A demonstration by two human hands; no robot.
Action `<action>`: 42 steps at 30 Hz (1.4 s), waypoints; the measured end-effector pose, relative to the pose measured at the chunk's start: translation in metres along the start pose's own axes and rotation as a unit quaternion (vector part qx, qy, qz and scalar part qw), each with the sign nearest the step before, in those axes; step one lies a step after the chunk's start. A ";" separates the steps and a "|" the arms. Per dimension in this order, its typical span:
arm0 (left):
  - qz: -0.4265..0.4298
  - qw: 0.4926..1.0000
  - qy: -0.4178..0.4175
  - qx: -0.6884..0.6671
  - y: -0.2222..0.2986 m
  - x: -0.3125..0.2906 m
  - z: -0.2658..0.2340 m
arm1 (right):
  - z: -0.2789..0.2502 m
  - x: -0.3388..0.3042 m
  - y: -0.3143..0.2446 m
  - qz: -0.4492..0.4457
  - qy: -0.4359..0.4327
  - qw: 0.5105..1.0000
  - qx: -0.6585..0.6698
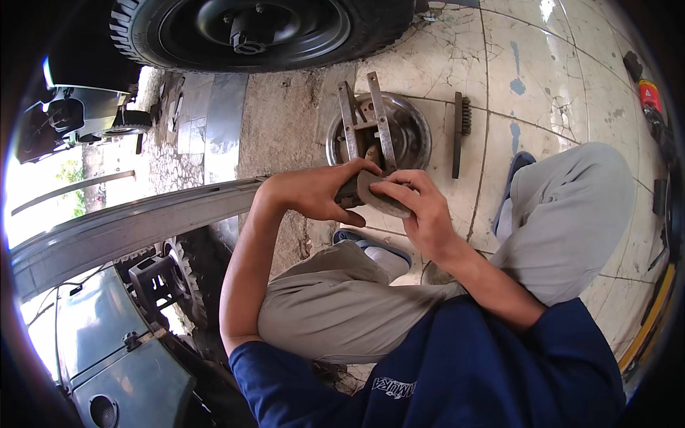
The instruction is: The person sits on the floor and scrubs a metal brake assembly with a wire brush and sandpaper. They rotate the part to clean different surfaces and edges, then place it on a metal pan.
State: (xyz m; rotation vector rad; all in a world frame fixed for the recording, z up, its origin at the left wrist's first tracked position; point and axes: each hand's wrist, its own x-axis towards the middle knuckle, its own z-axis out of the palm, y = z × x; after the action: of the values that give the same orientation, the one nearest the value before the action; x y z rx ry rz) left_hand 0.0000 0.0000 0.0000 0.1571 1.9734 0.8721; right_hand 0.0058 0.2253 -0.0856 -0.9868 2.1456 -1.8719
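Observation:
A flat grey piece with a rounded edge (384, 194) is pinched in the fingers of my right hand (427, 214). Its kind does not show; it looks like a worn disc or a bent abrasive sheet. My left hand (307, 191) is beside it, thumb and fingers curled around a dark metal part (348, 191), which the hand and grey piece partly cover. Just beyond both hands, a metal frame with two parallel arms (383, 128) stands over a round metal wheel rim (417, 132) on the floor. To its right lies a wire brush (457, 139).
A large black tyre (171, 43) on a wheel stands at the far side. A long metal beam (143, 220) extends leftward past my left forearm. A vehicle's grey-green body (128, 378) is at lower left. A red container (649, 96) stands at the right.

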 end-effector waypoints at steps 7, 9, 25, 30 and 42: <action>-0.015 1.000 0.011 0.013 0.004 -0.006 -0.007 | 0.005 0.007 -0.003 -0.023 0.024 0.999 -0.033; -0.036 0.999 0.006 0.026 0.004 -0.003 -0.004 | 0.004 0.005 -0.003 -0.021 0.026 0.998 -0.043; 0.049 0.998 0.046 0.011 -0.005 -0.001 0.002 | 0.000 0.010 -0.011 -0.050 -0.058 0.997 -0.014; 0.055 0.998 0.025 -0.007 -0.014 0.004 0.003 | -0.003 0.012 -0.018 -0.072 -0.087 0.994 -0.006; -0.011 0.999 0.039 -0.006 0.005 -0.003 0.002 | 0.000 0.009 -0.005 -0.006 -0.078 0.991 0.109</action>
State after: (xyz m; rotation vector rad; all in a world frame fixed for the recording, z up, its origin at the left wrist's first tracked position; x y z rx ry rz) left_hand 0.0019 0.0030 0.0045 0.0956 2.0388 0.8880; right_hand 0.0008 0.2208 -0.0785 -1.0615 1.8091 -1.9139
